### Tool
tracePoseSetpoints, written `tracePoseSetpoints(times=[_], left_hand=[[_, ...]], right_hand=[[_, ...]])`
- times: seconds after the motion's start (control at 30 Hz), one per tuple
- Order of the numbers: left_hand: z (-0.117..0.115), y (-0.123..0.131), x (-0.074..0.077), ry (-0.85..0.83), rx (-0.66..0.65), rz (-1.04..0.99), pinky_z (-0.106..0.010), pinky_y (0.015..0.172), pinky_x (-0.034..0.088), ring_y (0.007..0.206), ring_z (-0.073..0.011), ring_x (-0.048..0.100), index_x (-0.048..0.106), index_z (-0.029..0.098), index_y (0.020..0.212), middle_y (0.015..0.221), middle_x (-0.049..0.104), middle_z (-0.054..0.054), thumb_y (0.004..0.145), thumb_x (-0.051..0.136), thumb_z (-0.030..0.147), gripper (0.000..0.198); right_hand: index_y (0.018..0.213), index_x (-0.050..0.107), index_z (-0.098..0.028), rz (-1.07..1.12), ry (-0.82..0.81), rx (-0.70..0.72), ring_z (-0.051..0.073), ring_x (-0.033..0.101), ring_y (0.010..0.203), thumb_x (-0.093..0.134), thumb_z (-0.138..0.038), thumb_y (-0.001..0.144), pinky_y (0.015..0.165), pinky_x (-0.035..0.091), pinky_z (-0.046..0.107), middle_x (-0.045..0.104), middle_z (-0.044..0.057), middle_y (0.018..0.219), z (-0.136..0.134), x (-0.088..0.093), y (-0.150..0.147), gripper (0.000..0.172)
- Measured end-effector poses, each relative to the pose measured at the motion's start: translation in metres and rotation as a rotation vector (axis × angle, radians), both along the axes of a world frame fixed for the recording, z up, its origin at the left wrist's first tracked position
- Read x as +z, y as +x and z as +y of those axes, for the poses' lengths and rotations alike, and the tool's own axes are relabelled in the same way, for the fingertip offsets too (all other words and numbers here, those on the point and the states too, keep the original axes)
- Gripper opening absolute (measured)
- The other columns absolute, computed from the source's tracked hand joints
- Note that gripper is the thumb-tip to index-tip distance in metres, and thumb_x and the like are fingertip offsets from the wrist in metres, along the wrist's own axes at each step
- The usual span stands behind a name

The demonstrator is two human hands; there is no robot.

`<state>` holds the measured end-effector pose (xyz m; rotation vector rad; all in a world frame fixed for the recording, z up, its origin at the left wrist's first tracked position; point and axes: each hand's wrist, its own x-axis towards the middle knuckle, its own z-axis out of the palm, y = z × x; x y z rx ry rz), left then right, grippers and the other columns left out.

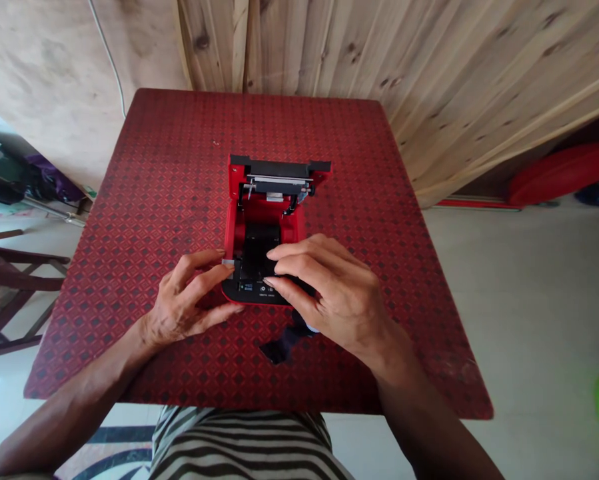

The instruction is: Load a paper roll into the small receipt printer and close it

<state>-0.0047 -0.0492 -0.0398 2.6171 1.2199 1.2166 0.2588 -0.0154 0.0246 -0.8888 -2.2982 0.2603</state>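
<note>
- Small red-and-black printer [265,235], centred on the red table [169,167], with its lid [279,175] hinged open toward 12 o'clock.
- Black scrap [278,348] lying flat at the printer's 6 o'clock.

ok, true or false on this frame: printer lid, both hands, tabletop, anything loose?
1. The red printer has its lid open. True.
2. Only the left hand touches it. False: the left hand and the right hand both rest on its front end.
3. The table has a plain white top. False: it is red with a diamond pattern.
4. A dark scrap lies on the table by the right wrist. True.
</note>
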Motion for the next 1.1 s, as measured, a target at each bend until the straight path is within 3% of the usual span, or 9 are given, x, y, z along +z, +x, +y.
tracePoseSetpoints(times=[0.13,0.23,0.37,0.5,0.67,0.83,0.97,1.1], left_hand=[[0.006,-0.003,0.012,-0.054,-0.032,-0.068,-0.043,0.099,0.067,0.117,-0.0275,0.072,0.056,0.022,0.149,0.129,0.070,-0.015,0.095,0.070,0.066,0.071],[0.026,-0.003,0.036,-0.159,-0.007,-0.084,-0.052,0.111,0.060,0.133,-0.0326,0.064,0.047,0.019,0.158,0.143,0.064,-0.018,0.101,0.054,0.071,0.077],[0.070,0.007,0.072,-0.158,-0.045,-0.029,-0.053,0.121,0.051,0.154,-0.0354,0.045,0.027,0.017,0.168,0.169,0.041,-0.019,0.106,0.044,0.068,0.082],[0.094,0.019,0.087,-0.176,-0.098,0.000,-0.051,0.121,0.048,0.137,-0.0278,0.061,0.034,0.015,0.165,0.148,0.064,-0.014,0.112,0.038,0.057,0.067],[0.066,0.015,0.079,-0.149,-0.127,0.084,-0.047,0.113,0.053,0.128,-0.0262,0.063,0.047,0.022,0.160,0.140,0.065,-0.012,0.112,0.039,0.049,0.056],[0.037,0.009,0.059,-0.109,-0.187,0.181,-0.053,0.103,0.056,0.120,-0.0321,0.063,0.048,0.019,0.159,0.134,0.062,-0.017,0.100,0.057,0.067,0.076],[0.031,0.010,0.044,-0.039,-0.187,0.212,-0.052,0.101,0.056,0.120,-0.0332,0.064,0.048,0.020,0.159,0.131,0.064,-0.017,0.091,0.070,0.072,0.089],[0.030,0.012,0.038,-0.022,-0.171,0.203,-0.052,0.104,0.056,0.122,-0.0328,0.064,0.050,0.023,0.158,0.131,0.065,-0.016,0.085,0.076,0.074,0.093]], right_hand=[[0.098,0.070,-0.021,-0.080,0.049,0.017,0.019,0.070,0.086,0.067,-0.016,0.102,0.083,0.056,0.036,0.081,0.004,0.097,0.002,0.005,0.000,0.007],[0.106,0.073,-0.018,-0.094,0.086,0.045,0.019,0.068,0.086,0.066,-0.012,0.102,0.083,0.056,0.035,0.079,0.005,0.093,0.003,0.006,0.001,0.010],[0.105,0.074,-0.020,-0.103,0.126,0.045,0.018,0.069,0.086,0.061,-0.007,0.103,0.079,0.054,0.035,0.080,0.005,0.096,-0.001,0.001,0.002,0.018],[0.106,0.074,-0.019,-0.122,0.196,0.009,0.019,0.070,0.089,0.058,-0.005,0.103,0.076,0.051,0.036,0.081,0.006,0.100,-0.009,-0.005,0.003,0.022],[0.109,0.076,-0.019,-0.169,0.312,-0.033,0.020,0.070,0.090,0.059,-0.007,0.104,0.075,0.051,0.038,0.082,0.007,0.106,-0.018,-0.005,0.002,0.021],[0.105,0.077,-0.015,-0.093,0.325,-0.087,0.020,0.069,0.085,0.063,-0.007,0.102,0.071,0.054,0.036,0.080,0.009,0.096,-0.021,-0.007,-0.003,0.016],[0.104,0.077,-0.018,-0.060,0.319,-0.093,0.019,0.067,0.082,0.063,-0.007,0.101,0.070,0.056,0.035,0.079,0.006,0.092,-0.022,-0.011,-0.004,0.018],[0.106,0.076,-0.017,-0.049,0.305,-0.089,0.019,0.066,0.081,0.063,-0.005,0.101,0.070,0.057,0.034,0.078,0.007,0.091,-0.024,-0.013,-0.003,0.018]])
